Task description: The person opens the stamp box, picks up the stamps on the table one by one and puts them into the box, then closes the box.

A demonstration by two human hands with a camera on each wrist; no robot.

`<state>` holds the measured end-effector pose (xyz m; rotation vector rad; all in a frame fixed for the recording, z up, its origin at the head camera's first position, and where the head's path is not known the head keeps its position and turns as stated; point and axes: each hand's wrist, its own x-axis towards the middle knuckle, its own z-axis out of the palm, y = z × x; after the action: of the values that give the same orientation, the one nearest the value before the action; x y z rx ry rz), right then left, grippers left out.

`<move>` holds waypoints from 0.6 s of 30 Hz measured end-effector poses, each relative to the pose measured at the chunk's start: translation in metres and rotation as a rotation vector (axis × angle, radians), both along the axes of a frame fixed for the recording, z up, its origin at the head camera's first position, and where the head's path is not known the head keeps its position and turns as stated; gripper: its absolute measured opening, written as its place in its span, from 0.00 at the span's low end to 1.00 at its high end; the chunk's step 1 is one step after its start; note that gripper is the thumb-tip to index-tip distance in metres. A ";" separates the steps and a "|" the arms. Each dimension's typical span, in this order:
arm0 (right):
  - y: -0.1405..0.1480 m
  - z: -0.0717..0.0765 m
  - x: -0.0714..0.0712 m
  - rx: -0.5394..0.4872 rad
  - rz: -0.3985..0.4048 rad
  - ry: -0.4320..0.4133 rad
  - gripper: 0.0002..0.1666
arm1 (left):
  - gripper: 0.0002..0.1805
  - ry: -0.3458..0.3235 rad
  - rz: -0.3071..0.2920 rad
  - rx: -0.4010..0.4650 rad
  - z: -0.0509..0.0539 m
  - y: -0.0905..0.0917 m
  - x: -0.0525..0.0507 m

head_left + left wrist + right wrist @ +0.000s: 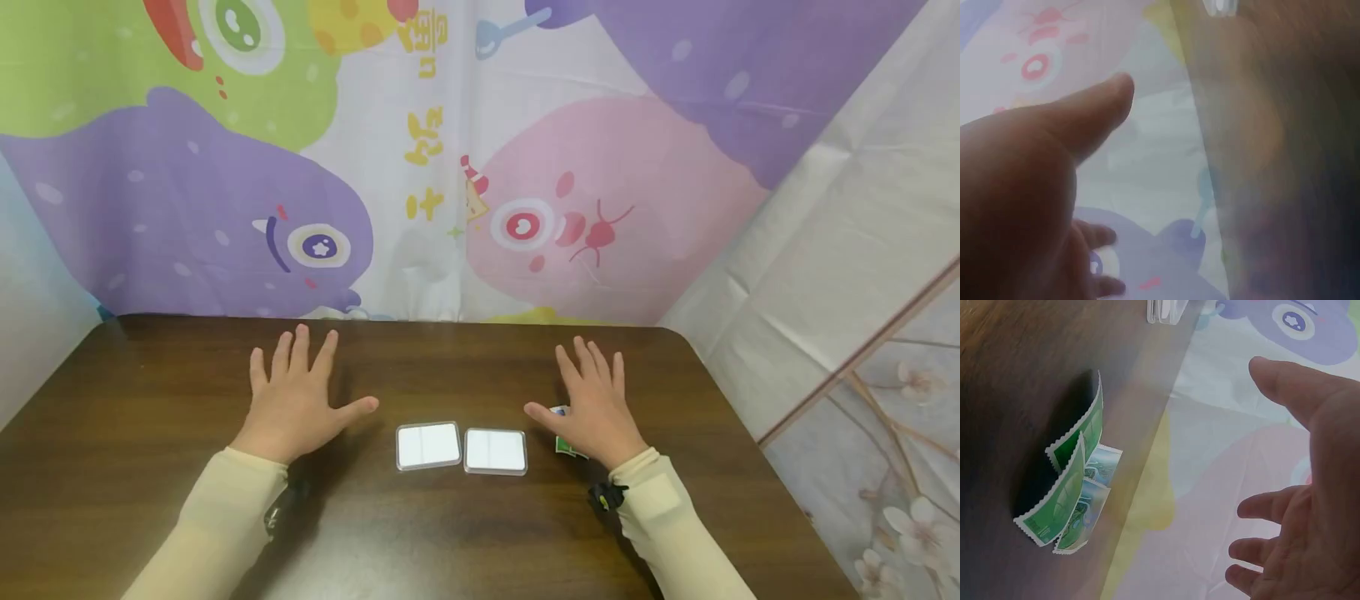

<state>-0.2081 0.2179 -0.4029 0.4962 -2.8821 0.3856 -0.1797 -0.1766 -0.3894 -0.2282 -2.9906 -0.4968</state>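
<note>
Two small clear cases with white insides, a left case (pixel 428 446) and a right case (pixel 496 451), lie side by side on the brown table. My left hand (pixel 296 407) is spread with nothing in it, left of the cases. To their right, my right hand (pixel 596 410) is also spread and holds nothing. Several postage stamps (pixel 1063 497), green and blue with perforated edges, lie curled on the table. In the head view my right hand partly covers these stamps (pixel 564 447). The left wrist view shows my thumb (pixel 1104 106) and some fingertips apart.
The wooden table (pixel 420 533) ends at a cloth backdrop (pixel 420 275) printed with cartoon monsters. A pale curtain with flowers (pixel 900 400) hangs along the right side. Both sleeves carry dark wrist devices, such as the one on the right wrist (pixel 606 497).
</note>
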 end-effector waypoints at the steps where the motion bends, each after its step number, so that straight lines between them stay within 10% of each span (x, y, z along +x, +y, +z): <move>1: 0.000 0.000 0.000 -0.005 0.003 -0.005 0.60 | 0.63 0.012 -0.026 0.008 0.000 0.002 0.000; 10: -0.008 -0.001 0.000 0.026 0.247 -0.063 0.43 | 0.51 0.015 -0.330 0.024 -0.010 0.046 0.007; 18: -0.016 0.007 0.009 0.020 0.392 -0.246 0.35 | 0.41 -0.036 -0.424 -0.042 -0.018 0.075 0.006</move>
<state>-0.1988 0.2015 -0.3959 1.0953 -3.0136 0.5075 -0.1740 -0.1014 -0.4078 -0.8752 -2.9876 -0.4753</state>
